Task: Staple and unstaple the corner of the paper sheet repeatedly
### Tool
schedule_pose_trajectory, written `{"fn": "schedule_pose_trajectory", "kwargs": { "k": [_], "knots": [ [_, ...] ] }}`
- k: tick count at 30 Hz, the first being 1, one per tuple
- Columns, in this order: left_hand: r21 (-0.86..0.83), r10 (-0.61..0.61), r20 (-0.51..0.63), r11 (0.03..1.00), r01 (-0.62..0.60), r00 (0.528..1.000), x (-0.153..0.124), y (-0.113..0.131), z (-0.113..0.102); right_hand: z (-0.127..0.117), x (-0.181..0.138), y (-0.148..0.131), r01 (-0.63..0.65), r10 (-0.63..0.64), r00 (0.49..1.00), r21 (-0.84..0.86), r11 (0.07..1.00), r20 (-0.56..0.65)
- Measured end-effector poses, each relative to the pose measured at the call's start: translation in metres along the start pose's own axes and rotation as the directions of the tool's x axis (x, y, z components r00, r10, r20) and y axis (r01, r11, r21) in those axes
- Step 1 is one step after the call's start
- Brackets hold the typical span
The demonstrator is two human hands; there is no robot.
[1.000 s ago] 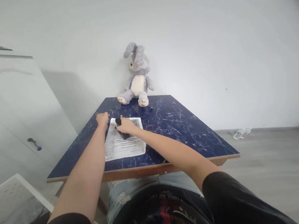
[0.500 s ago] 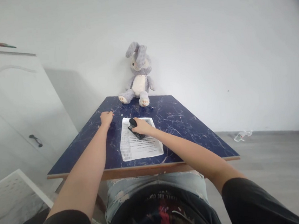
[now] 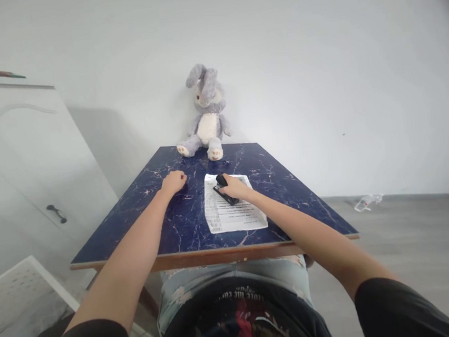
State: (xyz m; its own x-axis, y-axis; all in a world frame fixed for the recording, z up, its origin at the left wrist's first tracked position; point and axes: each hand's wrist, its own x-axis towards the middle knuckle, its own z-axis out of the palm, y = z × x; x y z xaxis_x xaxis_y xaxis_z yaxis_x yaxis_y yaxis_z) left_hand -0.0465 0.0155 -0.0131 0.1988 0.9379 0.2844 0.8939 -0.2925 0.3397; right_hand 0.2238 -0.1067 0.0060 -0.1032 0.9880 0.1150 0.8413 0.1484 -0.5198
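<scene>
A black stapler (image 3: 230, 198) lies slantwise over a printed sheet of paper (image 3: 235, 220) on the blue marbled table (image 3: 186, 230). My right hand (image 3: 236, 187) is closed around its upper part, and the palm hides some of it. Left of the paper, my left hand (image 3: 174, 182) rests on the tabletop with its fingers curled in. Whatever may be inside those fingers is hidden. A gap of bare table separates this hand from the sheet.
A grey plush rabbit (image 3: 209, 122) sits at the table's back edge against the wall. On the left stand a white cabinet (image 3: 17, 156) and a white perforated rack (image 3: 39, 271). A crumpled clear plastic item (image 3: 366, 202) lies on the floor at right.
My right hand, the stapler and the sheet have shifted to the right together. My left hand has moved right and slightly nearer, and a small pale bit on the table no longer shows.
</scene>
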Motion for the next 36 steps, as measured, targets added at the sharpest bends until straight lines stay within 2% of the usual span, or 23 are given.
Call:
{"fn": "schedule_pose_trajectory", "kwargs": {
  "k": [6,8,10,12,14,16,17,19,21,26,29,31,33,36],
  "knots": [
    [-0.093,0.156,0.090,0.985,-0.148,0.984,-0.014,0.049,0.010,0.001,-0.001,0.013,0.047,-0.043,0.998,0.102,0.994,-0.042],
    [-0.089,0.139,0.111,0.988,-0.129,0.984,-0.016,0.062,0.015,0.003,-0.001,0.016,0.043,-0.031,0.997,0.185,0.982,-0.071],
    [-0.079,0.108,0.118,0.992,-0.099,0.987,-0.017,0.069,0.020,0.001,-0.001,0.018,0.012,0.017,0.997,0.349,0.937,-0.078],
    [-0.087,0.107,0.121,0.991,-0.097,0.987,-0.018,0.070,0.023,-0.005,-0.002,0.022,-0.014,0.081,0.993,0.600,0.800,-0.086],
    [-0.096,0.141,0.125,0.987,-0.130,0.982,-0.017,0.069,0.024,-0.016,-0.002,0.028,0.012,0.152,0.981,0.826,0.564,-0.118],
    [-0.100,0.184,0.128,0.980,-0.172,0.975,-0.015,0.066,0.025,-0.028,-0.002,0.035,0.075,0.216,0.964,0.935,0.346,-0.157],
    [-0.104,0.199,0.132,0.977,-0.186,0.971,-0.015,0.065,0.025,-0.033,-0.003,0.039,0.102,0.235,0.957,0.957,0.273,-0.169],
    [-0.128,0.215,0.146,0.972,-0.197,0.966,-0.013,0.063,0.027,-0.042,-0.003,0.045,0.118,0.237,0.957,0.973,0.198,-0.165],
    [-0.155,0.238,0.144,0.964,-0.216,0.960,-0.011,0.061,0.028,-0.046,-0.003,0.050,0.107,0.223,0.964,0.979,0.177,-0.145],
    [-0.151,0.331,0.040,0.935,-0.322,0.943,-0.013,0.059,0.027,-0.046,-0.002,0.052,0.071,0.216,0.970,0.982,0.174,-0.108],
    [-0.195,0.403,-0.027,0.895,-0.400,0.915,-0.014,0.072,0.025,-0.042,-0.005,0.047,0.018,0.159,0.986,0.972,0.234,-0.057],
    [-0.248,0.402,-0.077,0.879,-0.409,0.912,-0.015,0.084,0.027,-0.041,-0.008,0.043,-0.001,0.105,0.994,0.941,0.338,-0.037],
    [-0.256,0.402,-0.084,0.876,-0.409,0.912,-0.017,0.095,0.031,-0.040,-0.011,0.041,0.012,0.039,0.999,0.863,0.506,-0.037],
    [-0.136,0.424,-0.006,0.897,-0.421,0.906,-0.019,0.099,0.042,-0.040,-0.013,0.041,0.071,-0.044,0.997,0.623,0.779,-0.060]
  ]
}}
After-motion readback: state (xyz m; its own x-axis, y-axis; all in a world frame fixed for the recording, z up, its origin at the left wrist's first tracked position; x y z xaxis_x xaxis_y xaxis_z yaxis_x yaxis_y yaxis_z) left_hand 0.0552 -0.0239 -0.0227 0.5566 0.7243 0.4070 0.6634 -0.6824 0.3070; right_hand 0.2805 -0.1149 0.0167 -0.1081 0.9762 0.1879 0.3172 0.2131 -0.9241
